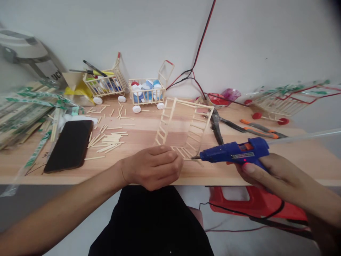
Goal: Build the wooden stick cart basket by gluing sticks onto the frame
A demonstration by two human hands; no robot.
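My right hand (277,177) grips a blue hot glue gun (231,153), its metal nozzle pointing left. A small red light glows near my thumb. The nozzle tip is beside the near end of an open wooden stick frame (191,137), which has ladder-like sides and a slatted near part. My left hand (157,167) is closed in front of the frame's lower left corner, fingers curled together. What lies inside those fingers is hidden. Short cut wooden sticks (112,141) are scattered left of the frame.
A black phone (69,145) and wrapped stick bundles (23,113) lie at left. Two small stick carts stand along the wall, one holding bottle caps (146,90). Cutters (217,126), orange-handled pliers (261,128) and a red-wheeled cart (279,105) are at right. A red stool (255,202) stands below.
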